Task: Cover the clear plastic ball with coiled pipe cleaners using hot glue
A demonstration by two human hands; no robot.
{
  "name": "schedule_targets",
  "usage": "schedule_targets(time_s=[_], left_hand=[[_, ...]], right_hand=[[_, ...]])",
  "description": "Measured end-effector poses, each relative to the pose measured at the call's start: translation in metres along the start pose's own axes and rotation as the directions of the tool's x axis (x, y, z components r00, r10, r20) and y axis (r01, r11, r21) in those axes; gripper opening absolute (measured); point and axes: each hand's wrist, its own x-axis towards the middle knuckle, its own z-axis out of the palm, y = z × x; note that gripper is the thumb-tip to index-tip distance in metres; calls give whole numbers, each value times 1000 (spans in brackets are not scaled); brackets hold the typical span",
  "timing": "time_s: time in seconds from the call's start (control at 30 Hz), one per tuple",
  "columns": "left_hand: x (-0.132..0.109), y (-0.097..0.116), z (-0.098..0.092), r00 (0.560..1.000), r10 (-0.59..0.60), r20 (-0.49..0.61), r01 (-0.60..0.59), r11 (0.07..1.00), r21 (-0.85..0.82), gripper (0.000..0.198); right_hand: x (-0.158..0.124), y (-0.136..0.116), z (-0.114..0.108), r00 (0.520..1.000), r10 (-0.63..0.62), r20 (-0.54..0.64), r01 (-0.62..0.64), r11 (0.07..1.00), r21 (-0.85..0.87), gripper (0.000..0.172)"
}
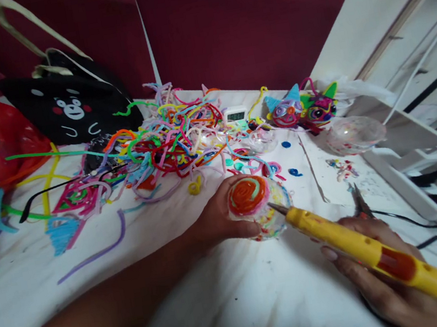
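**PEN TIP AT BALL; PEN AXIS NEAR RIGHT TO FAR LEFT**

Beneath everything: wrinkled white sheet (232, 295), bare across the near middle. Far left of centre: broad tangle of coloured pipe cleaners (164, 139), with a black bear-face bag (71, 112) behind it. At the far left edge: a red bag (8, 137) with more stems spilling out. Far right: two pipe-cleaner cat heads (303, 107) side by side, with a clear half-dome (355, 134) just near-right of them and a small white timer (235, 114) to their left.

Left hand (219, 216): in from near left, grip wrapped around the left side of the clear ball (272, 218), thumb laid along its near face. Ball at centre of scene, low over the sheet; resting or lifted, not determinable. Orange-and-pink spiral (247, 194) seated on the ball's upper face, turned towards the camera.

Right hand (370, 266): near right, grip closed around the rear barrel of the yellow pen tool (363, 251), fingers curled beneath, red panel uppermost. Long axis of pen: near right to far left. Metal tip (279, 209) at the ball's right flank, just below the spiral's edge; touching or just short, not determinable.

Ball thus left and slightly far of the right-hand grip, on the pen's own line. Left hand on the opposite side, thumb near the tip but apart from it.

Small pliers (359, 201) on the sheet just beyond the right hand. Black cable (420, 219) trailing off right.
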Motion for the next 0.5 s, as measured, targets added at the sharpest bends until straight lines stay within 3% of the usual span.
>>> schedule_targets(time_s=[0.13,0.27,0.5], left_hand=[[-1,0,1,1000,-14,-26,14,1000,2,91],[1,-1,-1,1000,-17,-12,17,1000,0,90],[3,1,-1,999,-47,-13,48,999,2,88]], right_hand=[[2,-7,-4,992,-101,75,111,984,-138,18],[-1,-7,-4,993,-64,95,77,987,-139,19],[2,-7,-1,998,-52,-21,50,996,-76,17]])
